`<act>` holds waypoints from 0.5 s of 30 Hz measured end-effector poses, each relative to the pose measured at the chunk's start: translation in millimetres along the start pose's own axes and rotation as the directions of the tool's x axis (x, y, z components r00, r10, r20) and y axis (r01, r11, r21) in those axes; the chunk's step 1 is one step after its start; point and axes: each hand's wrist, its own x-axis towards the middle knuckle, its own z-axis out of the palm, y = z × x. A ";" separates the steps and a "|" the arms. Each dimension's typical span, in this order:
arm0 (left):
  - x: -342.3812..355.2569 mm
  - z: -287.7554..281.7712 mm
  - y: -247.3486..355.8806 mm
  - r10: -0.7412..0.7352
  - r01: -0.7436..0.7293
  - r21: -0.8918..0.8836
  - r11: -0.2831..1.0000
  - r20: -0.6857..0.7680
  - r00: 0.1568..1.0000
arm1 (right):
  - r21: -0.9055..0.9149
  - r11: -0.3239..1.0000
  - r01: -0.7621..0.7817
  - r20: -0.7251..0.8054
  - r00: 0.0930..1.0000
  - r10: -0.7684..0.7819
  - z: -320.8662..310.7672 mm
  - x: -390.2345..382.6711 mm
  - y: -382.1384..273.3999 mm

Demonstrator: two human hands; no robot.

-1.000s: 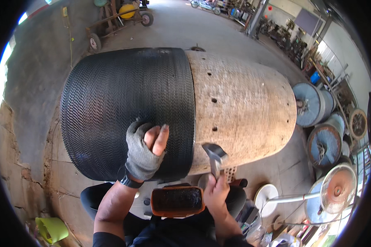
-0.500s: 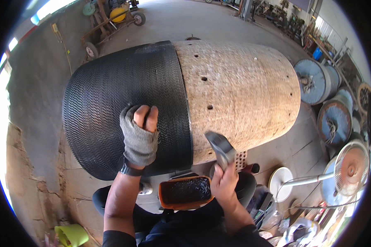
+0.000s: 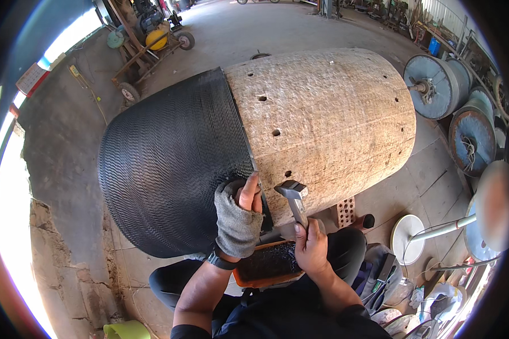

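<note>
In front of me lies a large barrel-shaped drum (image 3: 333, 113), pale and fibrous with small dark holes. Black, finely ridged covering (image 3: 169, 152) wraps its left part and ends in a straight edge. My left hand (image 3: 239, 212), in a grey fingerless glove, rests at that edge near its lower end. Its fingers are closed together; whatever they pinch is too small or hidden to name. My right hand (image 3: 311, 246) grips a hammer (image 3: 294, 195) by the handle, its metal head over the bare surface just right of the edge. Between my knees sits an orange-rimmed tray (image 3: 251, 282) containing small dark bits, partly covered by my hands.
Metal spools (image 3: 435, 90) stand at the right. Beside my right knee are a perforated brick (image 3: 346, 212) and a white round stand base (image 3: 408, 240) with a pole. A wheeled cart (image 3: 152, 48) is at the far left, a yellow-green container (image 3: 127, 330) at the lower left.
My left hand has shifted right, from the middle of the black covering to its edge. The hammer has turned and sits close to the left hand. My view has also shifted.
</note>
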 end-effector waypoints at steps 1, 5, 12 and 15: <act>0.7 -2.1 1.4 -0.013 0.013 0.003 1.000 0.018 1.000 | 0.004 1.000 -0.007 0.004 1.000 0.007 0.2 -0.6 1.3; 6.2 -1.5 4.8 -0.079 0.080 -0.035 0.996 0.016 0.997 | 0.028 0.999 -0.038 0.078 0.996 0.036 0.2 -1.7 1.1; 19.1 -4.2 13.5 -0.126 0.127 -0.039 0.991 0.033 0.991 | 0.044 0.997 0.068 0.004 0.998 -0.068 -3.9 11.4 -8.1; 19.4 -3.1 9.3 -0.073 0.075 0.046 0.996 -0.037 0.997 | 0.055 0.996 0.069 0.012 0.997 -0.070 -6.7 13.1 -8.0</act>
